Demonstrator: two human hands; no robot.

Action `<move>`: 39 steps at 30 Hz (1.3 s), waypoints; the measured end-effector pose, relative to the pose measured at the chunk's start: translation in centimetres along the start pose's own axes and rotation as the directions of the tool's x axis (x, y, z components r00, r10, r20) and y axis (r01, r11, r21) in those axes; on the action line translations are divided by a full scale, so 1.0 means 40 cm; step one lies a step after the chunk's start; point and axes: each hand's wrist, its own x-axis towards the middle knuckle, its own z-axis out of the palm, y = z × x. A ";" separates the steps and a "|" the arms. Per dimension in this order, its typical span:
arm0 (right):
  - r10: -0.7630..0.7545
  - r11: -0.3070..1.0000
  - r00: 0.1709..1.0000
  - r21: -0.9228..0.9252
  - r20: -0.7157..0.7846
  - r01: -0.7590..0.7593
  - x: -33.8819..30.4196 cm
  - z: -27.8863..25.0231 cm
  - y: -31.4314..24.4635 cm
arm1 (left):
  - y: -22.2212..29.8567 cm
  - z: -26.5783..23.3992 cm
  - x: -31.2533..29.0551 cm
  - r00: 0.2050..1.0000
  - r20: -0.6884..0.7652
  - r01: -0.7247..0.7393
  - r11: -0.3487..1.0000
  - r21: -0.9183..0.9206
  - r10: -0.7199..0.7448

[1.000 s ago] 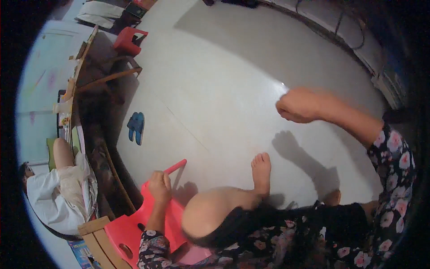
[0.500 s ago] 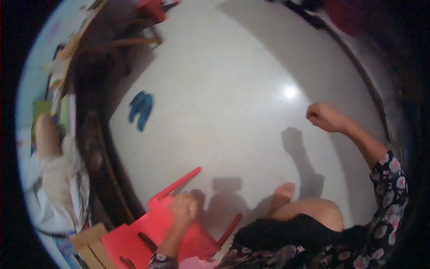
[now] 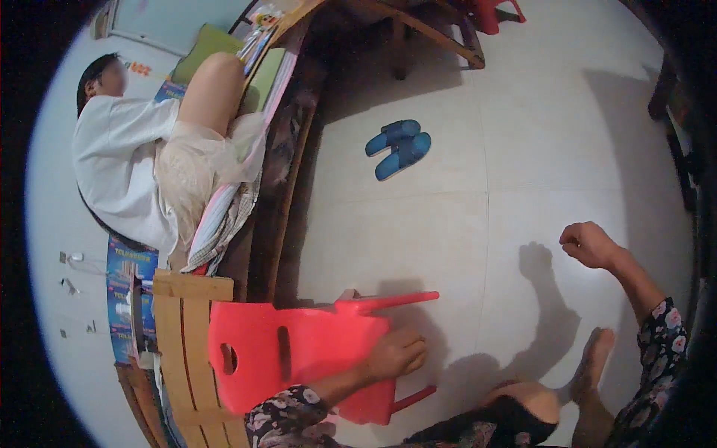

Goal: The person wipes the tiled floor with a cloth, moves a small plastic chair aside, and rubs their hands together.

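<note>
My left hand (image 3: 398, 351) is curled closed in front of a red plastic chair (image 3: 321, 343) with slots in its back; no object shows in the fingers. I cannot tell whether it touches the chair. Out to the right, my right hand (image 3: 591, 245) is held above the floor, fingers curled in and nothing visible in them. Its shadow falls on the pale tiles beside it. Both arms wear dark flowered sleeves. Beyond the chair, a pair of blue slippers (image 3: 403, 148) lies on the floor.
At the left a person in a white top (image 3: 127, 142) sits on a wooden bed (image 3: 287, 201). Slatted wood (image 3: 193, 351) stands behind the chair. A red stool (image 3: 487, 15) and wooden legs (image 3: 448, 41) are at the far side. My bare foot (image 3: 594, 358) is on the floor.
The view has swung left, bringing the seated person and bed more fully in; chair and slippers appear further right. Both hands stay curled.
</note>
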 end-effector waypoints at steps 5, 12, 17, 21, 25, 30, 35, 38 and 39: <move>-0.148 0.987 0.981 -0.049 0.122 0.155 0.060 0.034 0.064 | -0.010 0.025 0.015 0.994 -0.109 0.014 0.997 -0.075 -0.022; -0.297 0.949 0.874 0.021 0.384 0.314 0.099 0.135 0.149 | 0.076 0.001 0.222 0.710 -0.384 0.431 0.795 -0.427 -0.591; -0.496 0.864 0.766 0.323 0.409 0.387 0.121 0.109 0.074 | 0.156 -0.026 0.455 0.598 -0.371 0.280 0.619 -0.734 -0.711; -0.337 0.444 0.902 0.891 0.269 -0.100 0.110 0.119 0.031 | 0.158 -0.039 0.606 0.791 -0.494 0.286 0.932 -0.224 -0.361; -0.318 -0.143 0.935 0.967 0.159 -0.213 0.053 0.066 0.050 | 0.172 0.037 0.714 0.939 -0.340 0.085 0.992 0.098 -0.046; -0.229 -0.507 0.966 0.831 0.123 -0.227 0.053 0.049 0.080 | 0.247 0.146 0.808 0.828 -0.303 0.333 0.847 -0.414 -0.473; -0.040 -0.583 0.986 0.797 0.164 -0.156 0.058 0.061 0.079 | 0.257 0.182 0.860 0.877 -0.308 0.305 0.922 -0.238 -0.370; 0.146 -0.572 0.989 0.818 0.034 0.056 0.052 0.058 0.077 | 0.237 0.224 0.860 0.888 -0.324 0.278 0.942 -0.186 -0.326; 0.149 -0.571 0.988 0.819 0.034 0.058 0.051 0.058 0.074 | 0.226 0.235 0.859 0.891 -0.396 0.183 0.974 -0.133 -0.222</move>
